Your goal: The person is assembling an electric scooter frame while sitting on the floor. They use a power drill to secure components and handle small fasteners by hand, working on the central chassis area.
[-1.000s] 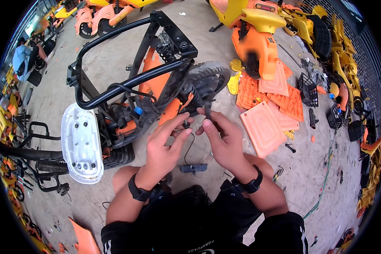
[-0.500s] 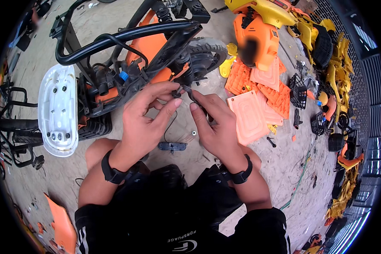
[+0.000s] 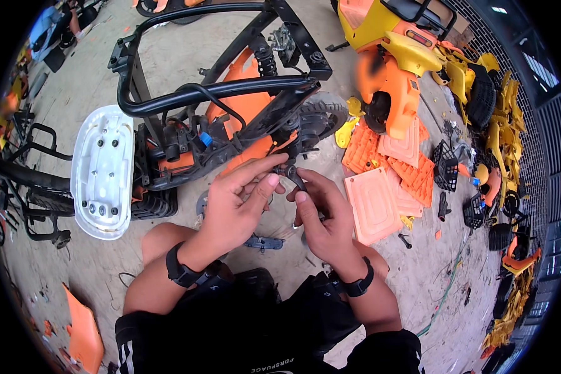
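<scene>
Both the left hand [image 3: 234, 209] and right hand [image 3: 321, 215] pinch a small dark metal fitting [image 3: 291, 172] between closed fingertips at twelve o'clock from the knees, just below the stripped scooter frame [image 3: 212, 93]; seating it likely needs steady alignment.

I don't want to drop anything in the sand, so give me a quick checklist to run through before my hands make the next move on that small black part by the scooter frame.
1. Small black part pinched by fingers of both hands: ok.
2. Left hand has fingertips on the part: ok.
3. Right hand supports it from below: ok, though the exact contact is partly hidden.
4. Part free of the black scooter frame: cannot tell, they overlap in this view.
5. Loose black bracket on the ground between the knees, out from under the hands: ok.
6. Orange panels lie to the right, apart from the hands: ok.
</scene>
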Tool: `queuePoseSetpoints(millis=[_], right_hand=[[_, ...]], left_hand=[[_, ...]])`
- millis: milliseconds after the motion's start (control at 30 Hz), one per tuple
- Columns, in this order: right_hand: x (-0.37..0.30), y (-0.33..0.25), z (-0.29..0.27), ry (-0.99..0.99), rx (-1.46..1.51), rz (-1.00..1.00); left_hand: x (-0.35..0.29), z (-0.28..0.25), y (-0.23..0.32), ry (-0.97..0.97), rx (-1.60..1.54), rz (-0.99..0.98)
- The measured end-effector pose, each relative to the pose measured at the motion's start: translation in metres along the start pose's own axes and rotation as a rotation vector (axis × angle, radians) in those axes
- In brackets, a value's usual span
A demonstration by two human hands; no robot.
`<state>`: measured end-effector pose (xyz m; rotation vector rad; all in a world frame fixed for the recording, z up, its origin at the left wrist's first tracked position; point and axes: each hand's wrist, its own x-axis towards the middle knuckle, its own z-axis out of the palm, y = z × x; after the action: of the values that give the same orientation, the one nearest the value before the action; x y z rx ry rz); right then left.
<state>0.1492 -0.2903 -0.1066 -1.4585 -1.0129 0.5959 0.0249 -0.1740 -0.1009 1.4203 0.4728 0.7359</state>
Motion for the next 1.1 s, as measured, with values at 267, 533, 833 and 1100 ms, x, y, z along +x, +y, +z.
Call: queuePoseSetpoints(millis=[267, 533, 833, 1100], right_hand=[[0.006, 0.007, 0.004, 0.012, -0.212, -0.199], [0.007, 0.007, 0.004, 0.023, -0.232, -0.214], [0.007, 0.008, 0.003, 0.037, -0.296, -0.316], [0.005, 0.003, 0.002, 0.050, -0.324, -0.300]], left_hand=[[-0.002, -0.005, -0.001, -0.008, 0.183, -0.001], [0.001, -0.005, -0.004, -0.093, 0.055, 0.069], [0.004, -0.001, -0.006, -0.118, 0.014, 0.064], [0.003, 0.001, -0.009, -0.088, -0.051, 0.044]])
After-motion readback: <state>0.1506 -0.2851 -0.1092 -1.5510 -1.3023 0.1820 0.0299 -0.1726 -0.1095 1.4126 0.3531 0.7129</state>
